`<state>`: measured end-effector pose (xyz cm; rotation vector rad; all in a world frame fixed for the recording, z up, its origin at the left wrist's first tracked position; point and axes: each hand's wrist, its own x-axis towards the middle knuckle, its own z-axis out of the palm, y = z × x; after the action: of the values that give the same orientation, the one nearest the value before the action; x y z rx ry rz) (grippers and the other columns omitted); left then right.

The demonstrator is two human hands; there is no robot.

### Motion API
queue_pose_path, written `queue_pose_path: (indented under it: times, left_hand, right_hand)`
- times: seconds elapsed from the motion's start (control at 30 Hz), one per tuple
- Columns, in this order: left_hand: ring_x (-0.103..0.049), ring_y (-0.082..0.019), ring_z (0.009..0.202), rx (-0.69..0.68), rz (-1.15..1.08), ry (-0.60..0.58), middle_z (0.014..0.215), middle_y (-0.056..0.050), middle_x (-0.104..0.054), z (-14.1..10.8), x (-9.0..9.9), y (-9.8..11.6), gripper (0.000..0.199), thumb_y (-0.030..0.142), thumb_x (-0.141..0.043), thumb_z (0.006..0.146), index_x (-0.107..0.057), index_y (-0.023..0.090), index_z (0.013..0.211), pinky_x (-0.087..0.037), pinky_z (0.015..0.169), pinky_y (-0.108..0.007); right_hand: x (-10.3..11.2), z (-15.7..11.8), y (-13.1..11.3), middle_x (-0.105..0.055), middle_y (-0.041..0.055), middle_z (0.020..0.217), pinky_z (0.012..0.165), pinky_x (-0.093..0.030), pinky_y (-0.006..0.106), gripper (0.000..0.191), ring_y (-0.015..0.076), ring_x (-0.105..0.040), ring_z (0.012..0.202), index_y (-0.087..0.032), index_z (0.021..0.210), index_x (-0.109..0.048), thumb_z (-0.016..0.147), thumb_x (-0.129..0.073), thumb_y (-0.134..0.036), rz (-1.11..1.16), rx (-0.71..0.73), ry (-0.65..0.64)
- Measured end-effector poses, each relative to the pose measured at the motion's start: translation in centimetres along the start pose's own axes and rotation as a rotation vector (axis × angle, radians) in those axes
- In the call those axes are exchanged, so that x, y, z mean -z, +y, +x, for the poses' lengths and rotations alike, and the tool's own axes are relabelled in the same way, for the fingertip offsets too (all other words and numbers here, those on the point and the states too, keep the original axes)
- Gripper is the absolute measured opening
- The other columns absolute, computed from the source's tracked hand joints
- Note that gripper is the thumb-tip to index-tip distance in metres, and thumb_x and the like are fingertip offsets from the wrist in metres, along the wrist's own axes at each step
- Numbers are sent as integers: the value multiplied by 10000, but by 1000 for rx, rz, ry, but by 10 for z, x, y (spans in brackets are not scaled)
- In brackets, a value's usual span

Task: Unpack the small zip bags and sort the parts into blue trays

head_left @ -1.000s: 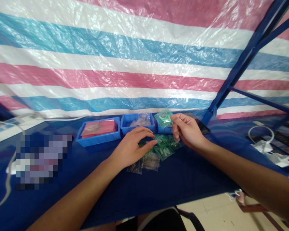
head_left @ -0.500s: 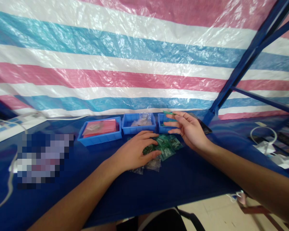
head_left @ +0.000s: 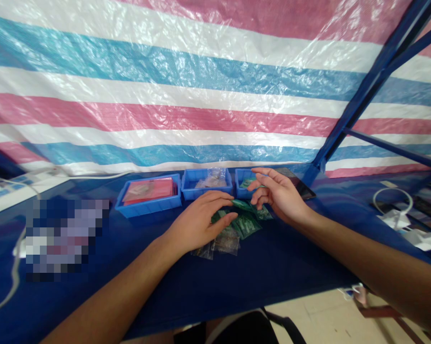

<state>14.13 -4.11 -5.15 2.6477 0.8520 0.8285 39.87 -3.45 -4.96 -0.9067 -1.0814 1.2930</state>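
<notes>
My left hand (head_left: 197, 217) lies palm down over a pile of small packets, thumb and fingers apart. Its fingertips reach the edge of green plastic packets (head_left: 248, 224), which look raised near them. Clear packets (head_left: 227, 240) with small contents stick out below the thumb; part of the pile is hidden under the hand. My right hand (head_left: 282, 193) hovers at the right blue bin (head_left: 242, 192), fingers loosely spread and holding nothing I can see. Inside that bin lies a green packet (head_left: 247, 182), partly covered by the fingers.
Left of it, the middle blue bin (head_left: 206, 192) holds clear packets, and another blue bin (head_left: 149, 206) holds red packets. A dark flat device (head_left: 303, 187) lies behind my right hand. White cables and adapters (head_left: 396, 217) sit at right. A striped sheet (head_left: 187, 114) hangs behind the table.
My right hand has let go of a green packet, which now appears in the right bin, and its fingers have curled slightly. Green packets by my left fingertips have shifted upward.
</notes>
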Motion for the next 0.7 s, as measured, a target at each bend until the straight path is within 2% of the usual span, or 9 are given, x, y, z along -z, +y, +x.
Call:
queue_pose_path:
  times: [0.1, 0.27, 0.4, 0.5, 0.6, 0.7]
  left_hand:
    - [-740, -270, 1213, 51, -39, 75, 1287, -103, -780, 1, 3, 2, 254, 395, -629, 1090, -759, 216, 1216, -580, 1115, -433]
    - [-777, -237, 969, 166, -80, 226, 1078, -67, -809, 2, 6, 3, 171, 324, -649, 1058, -768, 214, 1112, -627, 948, -373]
    - [-803, -234, 909, 251, -132, 270, 1049, -57, -828, 2, 5, 1, 151, 319, -688, 1026, -772, 213, 1093, -633, 837, -343]
    - [-817, -237, 902, 293, -181, 299, 1047, -62, -840, 2, 5, 0, 174, 350, -712, 1016, -761, 217, 1116, -624, 766, -321]
    - [-823, -235, 893, 318, -269, 324, 1009, -57, -843, 2, 3, 1, 194, 363, -743, 1000, -743, 220, 1132, -625, 753, -313]
    - [-824, -232, 886, 300, -375, 327, 976, -53, -841, 2, 2, 1, 215, 361, -766, 987, -727, 214, 1140, -643, 828, -342]
  right_hand:
    - [1, 0, 2, -773, 10, 798, 412, -532, 234, 440, 160, -710, 527, -196, 1203, -664, 902, -840, -464, -26, 20, -29]
    - [0, -2, 4, -734, 2, 781, 409, -473, 220, 383, 125, -646, 523, -187, 1089, -719, 922, -824, -515, -150, 113, -72]
    - [-2, -5, 5, -738, 15, 815, 415, -456, 232, 380, 130, -637, 543, -200, 1081, -728, 953, -787, -554, -243, 169, -108]
    - [-4, -10, 7, -719, -5, 742, 442, -469, 244, 371, 119, -582, 493, -216, 1132, -722, 968, -779, -544, -333, 198, -129]
    - [-5, -13, 8, -639, -38, 644, 462, -478, 249, 363, 140, -588, 507, -240, 1189, -714, 962, -799, -511, -396, 174, -132]
    - [-6, -16, 10, -540, -73, 572, 417, -398, 245, 367, 131, -507, 449, -261, 1197, -720, 935, -836, -491, -425, 160, -129]
